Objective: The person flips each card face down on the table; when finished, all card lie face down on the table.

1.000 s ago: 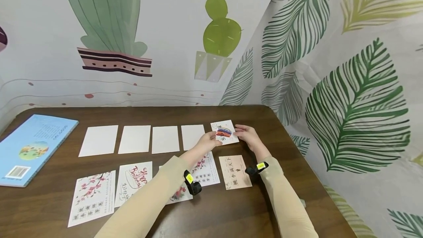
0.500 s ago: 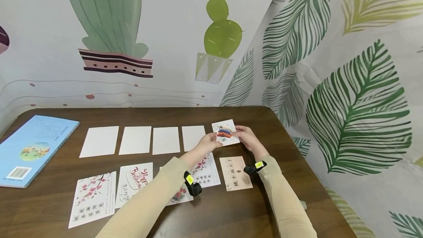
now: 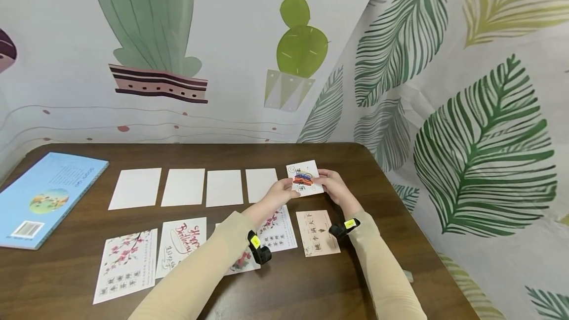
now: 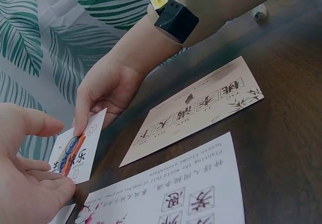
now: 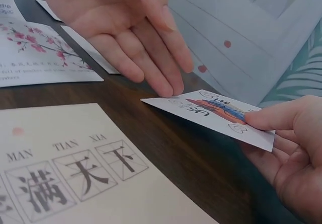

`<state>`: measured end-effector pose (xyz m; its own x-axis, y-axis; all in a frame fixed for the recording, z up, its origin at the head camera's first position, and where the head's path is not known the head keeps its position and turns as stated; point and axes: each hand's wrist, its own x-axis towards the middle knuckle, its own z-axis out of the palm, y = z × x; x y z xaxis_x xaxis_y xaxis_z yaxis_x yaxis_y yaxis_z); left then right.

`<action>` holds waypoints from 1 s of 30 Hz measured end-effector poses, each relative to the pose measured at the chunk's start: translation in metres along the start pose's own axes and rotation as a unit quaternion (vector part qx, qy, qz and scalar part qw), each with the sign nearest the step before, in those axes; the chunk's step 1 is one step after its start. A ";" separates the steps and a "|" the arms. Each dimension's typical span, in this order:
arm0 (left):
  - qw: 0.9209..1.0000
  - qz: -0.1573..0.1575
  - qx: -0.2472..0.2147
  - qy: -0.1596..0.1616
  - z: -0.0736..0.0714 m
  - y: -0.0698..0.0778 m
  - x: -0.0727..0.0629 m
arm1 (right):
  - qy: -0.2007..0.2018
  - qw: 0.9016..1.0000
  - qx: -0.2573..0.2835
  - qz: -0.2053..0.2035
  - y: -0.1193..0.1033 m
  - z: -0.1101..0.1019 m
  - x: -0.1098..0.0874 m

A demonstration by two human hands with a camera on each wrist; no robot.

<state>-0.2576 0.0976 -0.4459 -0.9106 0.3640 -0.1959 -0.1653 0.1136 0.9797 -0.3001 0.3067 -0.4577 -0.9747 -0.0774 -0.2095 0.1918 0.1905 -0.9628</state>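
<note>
Far right, above the dark-brown wooden desk (image 3: 355, 156), the bare right-hand grip (image 3: 336, 187) pinches the white paper card with blue-orange drawing (image 3: 304, 178); the bare left-hand grip (image 3: 275, 194), fingers nearly straight, lies at its left edge. I'd pinch lightly, avoiding creases.

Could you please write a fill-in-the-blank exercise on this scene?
Of the left hand and right hand, only the ____ pinches the white paper card with colourful artwork.
The blue rectangular book lies on the person's ____ side.
In the far row, plain white paper cards number ____.

Missing words: right; left; four.
</note>
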 end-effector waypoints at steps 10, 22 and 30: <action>0.997 0.072 -0.008 0.042 0.002 0.017 -0.004 | 0.051 0.997 0.047 -0.038 -0.015 0.011 -0.009; 0.995 0.091 0.002 0.044 0.000 0.038 -0.008 | 0.042 0.991 0.088 -0.087 -0.031 0.036 -0.018; 0.993 0.080 0.033 0.078 -0.001 0.038 -0.006 | 0.003 0.990 0.090 -0.112 -0.029 0.044 -0.020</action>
<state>-0.2585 0.0989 -0.4073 -0.9718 0.2347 -0.0232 0.0070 0.1271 0.9919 -0.2814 0.2600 -0.4331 -0.9958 -0.0912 0.0124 -0.0116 -0.0087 -0.9999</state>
